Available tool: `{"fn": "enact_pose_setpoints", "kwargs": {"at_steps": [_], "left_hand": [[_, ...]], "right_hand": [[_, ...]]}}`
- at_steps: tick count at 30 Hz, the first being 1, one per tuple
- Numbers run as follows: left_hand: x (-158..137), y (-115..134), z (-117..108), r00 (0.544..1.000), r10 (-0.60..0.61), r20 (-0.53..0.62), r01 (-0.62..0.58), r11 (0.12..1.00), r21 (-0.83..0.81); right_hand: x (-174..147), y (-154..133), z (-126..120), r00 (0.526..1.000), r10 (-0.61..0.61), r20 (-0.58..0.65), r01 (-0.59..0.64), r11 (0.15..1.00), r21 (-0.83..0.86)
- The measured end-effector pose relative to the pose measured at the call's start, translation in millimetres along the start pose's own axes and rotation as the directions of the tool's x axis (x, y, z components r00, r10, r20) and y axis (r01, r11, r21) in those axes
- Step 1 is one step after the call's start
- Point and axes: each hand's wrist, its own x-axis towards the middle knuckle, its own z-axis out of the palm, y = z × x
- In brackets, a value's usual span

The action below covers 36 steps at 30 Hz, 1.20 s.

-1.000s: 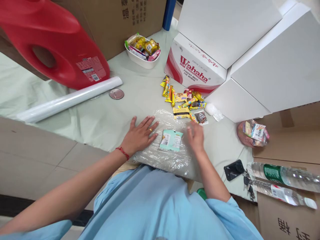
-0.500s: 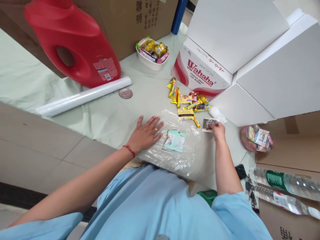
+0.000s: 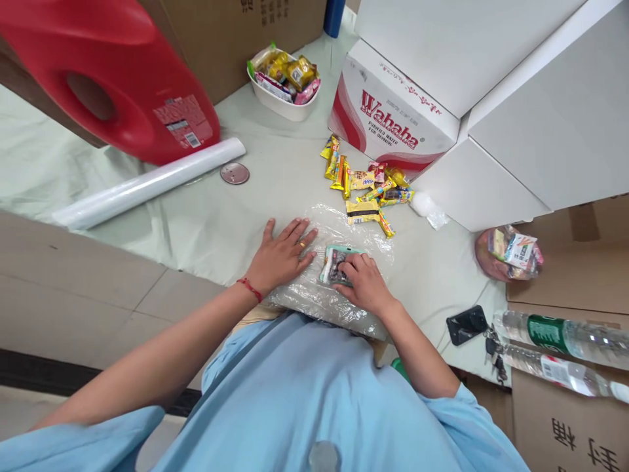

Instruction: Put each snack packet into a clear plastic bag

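My left hand [image 3: 279,261] lies flat with its fingers spread, on the left edge of a sheet of clear plastic film [image 3: 319,303]. On that film rests a mint-green snack packet [image 3: 350,249], mostly covered now. A smaller dark-and-white snack packet [image 3: 335,261] lies over it, with the fingers of my right hand [image 3: 367,283] curled onto its right part. My fingers hide some of both packets. Beyond the film is a loose pile of small yellow-wrapped snacks [image 3: 362,211], apart from both hands.
A white bowl of wrapped snacks [image 3: 285,108] stands at the back. To the left are a roll of film [image 3: 147,185], a round disc [image 3: 234,173] and a red jug [image 3: 147,85]. A Wahaha carton [image 3: 388,118], phone [image 3: 464,324] and bottles [image 3: 545,333] are toward the right.
My right hand has carried the dark snack packet leftward from beside the pile onto the mint-green packet. My left hand stays flat on the film. The whole view has shifted slightly.
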Motion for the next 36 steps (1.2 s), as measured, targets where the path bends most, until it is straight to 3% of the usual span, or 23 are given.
{"fn": "enact_pose_setpoints", "kwargs": {"at_steps": [5,10,15,19,26,31,36], "left_hand": [[0,-1,0,1.0,0.001,-0.005,-0.001,1.0,-0.001],[0,-1,1,1.0,0.007,-0.016,-0.008,1.0,-0.009],[-1,-3,3,1.0,0.016,-0.024,-0.016,1.0,-0.004],[-1,-2,2,1.0,0.008,-0.017,-0.008,1.0,0.002],[-1,0,0,1.0,0.007,-0.018,-0.007,1.0,0.001],[-1,-1,0,1.0,0.008,-0.011,-0.008,1.0,0.027],[-1,0,0,1.0,0.004,-0.016,-0.004,1.0,0.016]], "right_hand": [[10,8,-12,0.995,0.102,0.023,-0.103,0.994,0.031],[22,5,-3,0.986,0.098,0.137,-0.096,0.995,-0.02],[21,1,3,0.979,0.163,0.121,-0.161,0.987,-0.023],[18,4,1,0.981,0.142,0.131,-0.137,0.989,-0.048],[9,12,4,0.987,0.161,-0.017,-0.162,0.984,-0.069],[15,17,-12,0.976,0.181,-0.119,-0.185,0.982,-0.027],[32,1,-10,0.975,0.197,-0.102,-0.201,0.979,-0.03]]}}
